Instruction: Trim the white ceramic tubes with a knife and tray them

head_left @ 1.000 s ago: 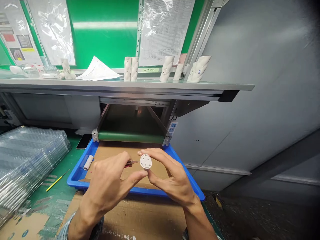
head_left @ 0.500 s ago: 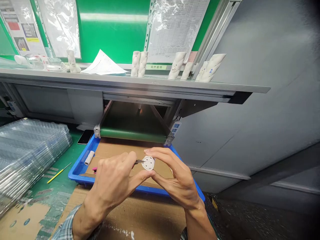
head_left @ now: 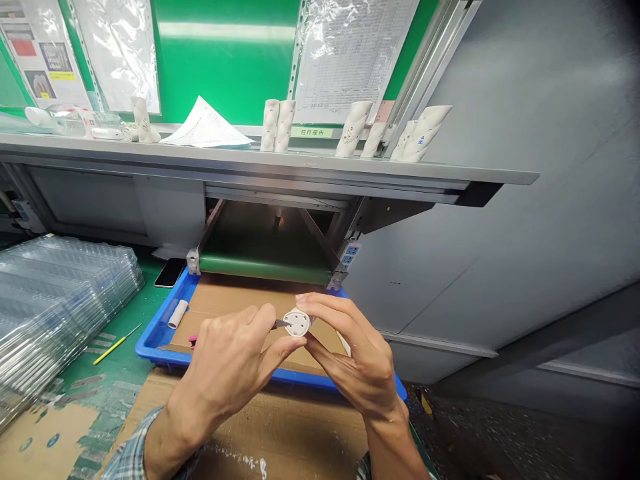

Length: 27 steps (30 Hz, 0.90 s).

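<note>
Fingers (head_left: 257, 319) of the left hand (head_left: 225, 380) closed narrowly around a small pointed blade (head_left: 281, 324), only its metal tip showing beyond the grip, and the left thumb stretched toward the lower edge of a round white disc (head_left: 297, 323). Disc pinched at its rim by the right hand (head_left: 360, 367), fingers (head_left: 325, 308) curved over the top and thumb underneath. Disc held up between both hands, its pierced face turned toward the blade tip, which touches it, and well above the cardboard.

Far left of the fingers, a tall stack of clear plastic trays (head_left: 60, 307), then a thin yellow tool (head_left: 116, 345) on a green mat (head_left: 153, 300). Just beyond, a phone (head_left: 170, 272) lying near a blue tray (head_left: 150, 350), the tray directly beneath both hands and lined with a cardboard sheet (head_left: 225, 297). On that sheet, left of the fingers, a white tube (head_left: 178, 313) and a pink scrap (head_left: 193, 342), partly hidden by the left hand. Ahead of the fingers, a green belt roller (head_left: 265, 270); ahead and to the right, a power strip (head_left: 350, 257). Higher up, a shelf (head_left: 250, 160) with a paper sheet (head_left: 205, 127) and white twisted vases (head_left: 355, 130). Far right, a gray panel (head_left: 500, 200).
</note>
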Each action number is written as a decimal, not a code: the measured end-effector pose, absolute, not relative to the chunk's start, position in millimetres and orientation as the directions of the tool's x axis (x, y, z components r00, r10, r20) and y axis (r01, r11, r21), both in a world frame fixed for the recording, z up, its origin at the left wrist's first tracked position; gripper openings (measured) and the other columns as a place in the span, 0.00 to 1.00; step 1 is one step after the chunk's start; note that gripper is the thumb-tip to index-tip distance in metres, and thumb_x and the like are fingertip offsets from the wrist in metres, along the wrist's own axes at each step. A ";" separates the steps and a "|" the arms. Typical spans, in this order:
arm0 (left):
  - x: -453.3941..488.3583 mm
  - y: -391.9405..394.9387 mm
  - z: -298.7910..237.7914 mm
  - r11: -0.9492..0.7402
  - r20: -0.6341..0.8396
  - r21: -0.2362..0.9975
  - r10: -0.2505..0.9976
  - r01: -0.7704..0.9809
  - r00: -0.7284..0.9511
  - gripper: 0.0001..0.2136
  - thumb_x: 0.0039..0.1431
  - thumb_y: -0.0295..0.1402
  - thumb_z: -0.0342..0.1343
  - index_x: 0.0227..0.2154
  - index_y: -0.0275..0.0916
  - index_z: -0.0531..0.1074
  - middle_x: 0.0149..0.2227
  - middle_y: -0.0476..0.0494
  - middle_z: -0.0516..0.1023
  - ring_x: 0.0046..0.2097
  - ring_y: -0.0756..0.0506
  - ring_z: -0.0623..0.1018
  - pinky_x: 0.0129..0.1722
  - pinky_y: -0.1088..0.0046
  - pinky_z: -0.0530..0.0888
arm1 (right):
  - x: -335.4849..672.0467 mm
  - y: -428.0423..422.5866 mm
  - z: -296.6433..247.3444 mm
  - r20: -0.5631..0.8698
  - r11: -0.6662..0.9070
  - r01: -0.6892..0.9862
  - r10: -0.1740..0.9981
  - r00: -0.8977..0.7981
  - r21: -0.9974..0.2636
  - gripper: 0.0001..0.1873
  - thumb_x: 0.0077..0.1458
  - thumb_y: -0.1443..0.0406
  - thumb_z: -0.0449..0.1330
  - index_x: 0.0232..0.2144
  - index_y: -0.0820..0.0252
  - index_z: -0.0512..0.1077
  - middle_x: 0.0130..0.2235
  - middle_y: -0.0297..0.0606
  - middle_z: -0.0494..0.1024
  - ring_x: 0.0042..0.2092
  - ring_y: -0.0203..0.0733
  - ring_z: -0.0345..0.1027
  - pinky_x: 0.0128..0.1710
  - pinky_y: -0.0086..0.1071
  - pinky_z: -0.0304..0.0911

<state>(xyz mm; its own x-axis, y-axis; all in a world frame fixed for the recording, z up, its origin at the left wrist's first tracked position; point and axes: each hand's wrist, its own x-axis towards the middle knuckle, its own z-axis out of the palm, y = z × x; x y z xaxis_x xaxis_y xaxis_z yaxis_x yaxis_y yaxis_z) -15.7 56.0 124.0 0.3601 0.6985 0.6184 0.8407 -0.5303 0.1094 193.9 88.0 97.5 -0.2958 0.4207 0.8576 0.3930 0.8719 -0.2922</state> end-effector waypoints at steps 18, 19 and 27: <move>-24.9 58.2 128.6 -0.748 0.609 0.462 0.658 0.477 0.443 0.15 0.77 0.36 0.60 0.62 0.48 0.70 0.51 0.52 0.86 0.46 0.50 0.86 0.37 0.79 0.74 | 202.4 91.7 91.6 0.687 0.767 0.092 0.615 -0.387 -0.635 0.15 0.71 0.60 0.65 0.57 0.50 0.73 0.53 0.42 0.81 0.55 0.44 0.79 0.56 0.34 0.77; -27.7 57.9 130.4 -0.751 0.590 0.478 0.659 0.457 0.466 0.15 0.76 0.35 0.60 0.62 0.48 0.70 0.52 0.52 0.86 0.47 0.50 0.86 0.39 0.80 0.75 | 206.5 93.0 90.3 0.638 0.724 0.061 0.641 -0.427 -0.687 0.14 0.72 0.58 0.64 0.57 0.50 0.74 0.53 0.42 0.82 0.55 0.44 0.80 0.57 0.34 0.78; -20.4 58.4 131.3 -0.680 0.751 0.219 0.575 0.700 0.324 0.21 0.80 0.53 0.47 0.45 0.40 0.73 0.31 0.53 0.82 0.25 0.50 0.79 0.26 0.72 0.69 | 201.9 101.5 86.0 0.658 0.700 0.036 0.687 -0.307 -0.713 0.21 0.68 0.58 0.71 0.60 0.48 0.77 0.51 0.40 0.84 0.52 0.43 0.81 0.56 0.34 0.78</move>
